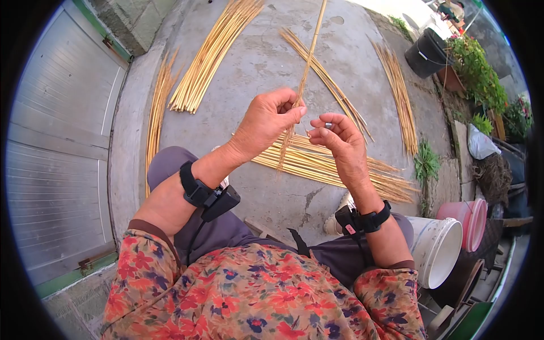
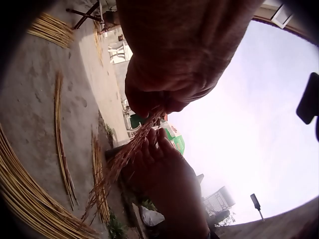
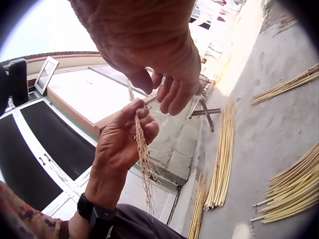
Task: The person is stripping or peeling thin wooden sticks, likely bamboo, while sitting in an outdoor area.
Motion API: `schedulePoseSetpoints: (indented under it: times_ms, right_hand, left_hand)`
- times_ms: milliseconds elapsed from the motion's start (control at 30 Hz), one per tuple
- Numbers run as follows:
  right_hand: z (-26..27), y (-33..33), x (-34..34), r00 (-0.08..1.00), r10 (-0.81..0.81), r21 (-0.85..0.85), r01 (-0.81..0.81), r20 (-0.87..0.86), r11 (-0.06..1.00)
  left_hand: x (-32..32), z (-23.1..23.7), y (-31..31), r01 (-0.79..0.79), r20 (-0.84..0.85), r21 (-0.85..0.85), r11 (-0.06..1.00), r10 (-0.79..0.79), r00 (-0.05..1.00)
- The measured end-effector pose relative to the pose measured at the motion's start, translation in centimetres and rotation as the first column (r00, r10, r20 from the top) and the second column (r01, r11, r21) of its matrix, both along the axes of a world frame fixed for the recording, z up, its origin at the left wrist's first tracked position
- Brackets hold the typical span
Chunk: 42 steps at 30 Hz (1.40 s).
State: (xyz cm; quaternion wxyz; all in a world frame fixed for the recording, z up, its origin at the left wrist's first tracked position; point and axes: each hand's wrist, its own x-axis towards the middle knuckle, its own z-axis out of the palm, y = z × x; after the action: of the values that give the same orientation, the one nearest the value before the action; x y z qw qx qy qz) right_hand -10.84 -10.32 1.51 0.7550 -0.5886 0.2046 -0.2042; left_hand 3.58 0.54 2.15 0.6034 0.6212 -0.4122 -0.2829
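My left hand (image 1: 263, 122) pinches a long dry stalk (image 1: 313, 54) between thumb and fingers, close to its branched, wispy head. The pale stem points up and away, while the brown head (image 3: 143, 149) hangs below the hand. Facing it is my right hand (image 1: 343, 144), with a ring on one finger. Its fingers are loosely bent, and the thumb stands a little apart from them in the right wrist view. Those fingertips are right beside the stalk's head. Beneath both hands a thick bundle of similar stalks (image 1: 306, 161) lies across the concrete.
More stalk bundles lie on the concrete floor: a large one (image 1: 212, 59), a thin one (image 1: 334, 85), one at right (image 1: 396, 93) and one by the wall (image 1: 158, 119). White bucket (image 1: 436, 249), pink bucket (image 1: 476, 224) and black bucket (image 1: 426, 54) stand at right. A metal door (image 1: 62, 141) is at left.
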Motion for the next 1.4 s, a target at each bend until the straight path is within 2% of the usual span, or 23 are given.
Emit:
schedulePoseSetpoints:
  times_ms: [67, 133, 367, 533, 700, 933, 1067, 1133, 1333, 1400]
  right_hand:
    - [0.0, 0.4, 0.1, 1.000, 0.029, -0.007, -0.029, 0.013, 1.000]
    - [-0.3, 0.7, 0.2, 0.998, 0.022, -0.108, -0.029, -0.067, 0.994]
    - [-0.6, 0.6, 0.4, 0.998, 0.012, -0.109, -0.018, -0.059, 0.994]
    - [-0.7, 0.6, 0.4, 0.999, 0.023, -0.030, -0.024, -0.041, 0.999]
    - [-0.4, 0.7, 0.5, 0.997, 0.046, -0.039, -0.049, -0.066, 0.998]
    - [-0.4, 0.5, 0.5, 0.993, 0.077, -0.003, -0.078, -0.089, 0.997]
    - [-0.4, 0.3, 0.4, 0.994, 0.067, 0.067, -0.061, -0.086, 0.996]
    - [-0.3, 0.2, 0.4, 0.995, 0.065, 0.162, -0.052, -0.078, 0.985]
    - [-0.9, -0.4, 0.6, 0.991, 0.077, 0.152, -0.060, -0.109, 0.987]
    - [-1.4, -0.7, 0.6, 0.991, 0.065, 0.153, -0.046, -0.120, 0.987]
  left_hand:
    - [-0.1, -0.1, -0.1, -0.006, -0.013, 0.013, 1.000, 0.006, 1.000]
    - [-0.2, -0.1, -0.2, -0.014, -0.027, 0.027, 1.000, 0.015, 1.000]
    - [-0.2, 0.1, -0.1, 0.006, 0.001, 0.059, 0.998, -0.007, 1.000]
    - [-0.2, 0.0, 0.0, 0.013, -0.006, 0.047, 0.999, -0.013, 1.000]
    - [-0.1, 0.0, 0.0, 0.001, 0.070, 0.084, 0.996, -0.006, 0.998]
    - [-0.4, 0.0, 0.0, 0.000, 0.089, 0.087, 0.996, -0.007, 0.996]
    - [-0.9, -0.2, 0.1, -0.032, 0.124, 0.033, 0.999, 0.027, 0.992]
    - [-1.1, -0.1, 0.2, -0.045, 0.136, 0.026, 0.999, 0.042, 0.990]
    - [-1.8, -0.4, 0.3, -0.044, 0.193, -0.011, 0.999, 0.045, 0.980]
    - [-1.9, -0.3, 0.3, -0.031, 0.132, -0.031, 0.999, 0.035, 0.991]
